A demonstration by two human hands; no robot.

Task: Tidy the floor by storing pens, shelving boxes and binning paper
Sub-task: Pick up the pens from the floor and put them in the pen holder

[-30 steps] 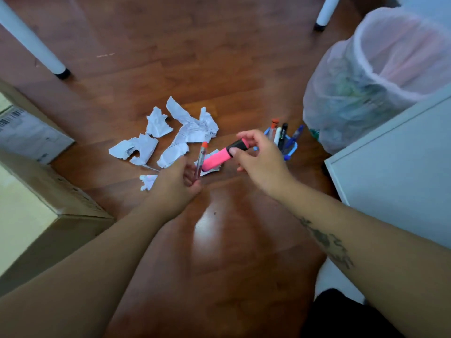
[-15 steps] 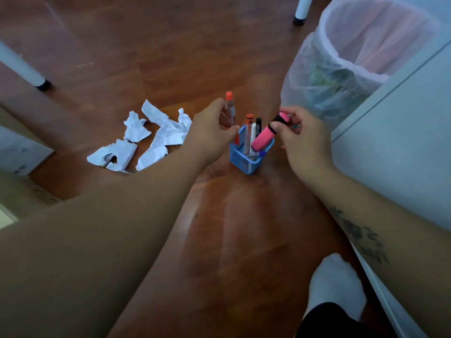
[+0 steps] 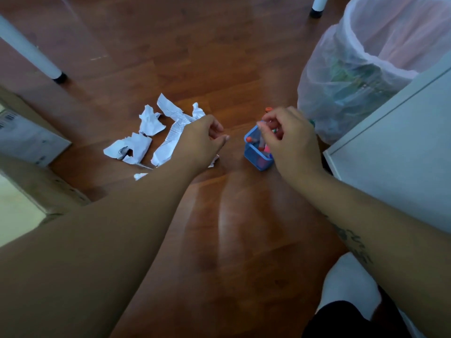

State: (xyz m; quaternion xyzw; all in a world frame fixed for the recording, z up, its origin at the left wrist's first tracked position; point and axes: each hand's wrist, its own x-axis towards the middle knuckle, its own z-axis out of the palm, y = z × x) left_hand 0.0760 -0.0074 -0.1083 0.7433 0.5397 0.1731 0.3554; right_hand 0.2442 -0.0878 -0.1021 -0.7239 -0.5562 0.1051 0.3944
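Observation:
A blue mesh pen holder point(image 3: 256, 158) stands on the wooden floor with several pens in it, including a pink highlighter point(image 3: 267, 150) and an orange-capped pen point(image 3: 268, 109). My right hand point(image 3: 291, 140) hovers right over the holder with curled fingers among the pen tops; whether it grips one is hidden. My left hand point(image 3: 202, 140) hangs just left of the holder, loosely curled and holding nothing. Torn white paper scraps point(image 3: 148, 123) lie on the floor beside and under my left hand.
A bin lined with a clear bag point(image 3: 353, 76) stands at the right rear, against a white cabinet point(image 3: 402, 154). Cardboard boxes point(image 3: 31, 142) sit at the left edge. White table legs point(image 3: 31, 52) stand behind. My white-socked foot point(image 3: 349, 281) rests bottom right.
The orange-capped pen has left my left hand, and the pink highlighter now sits down in the holder. My left hand has drawn back left toward the paper scraps.

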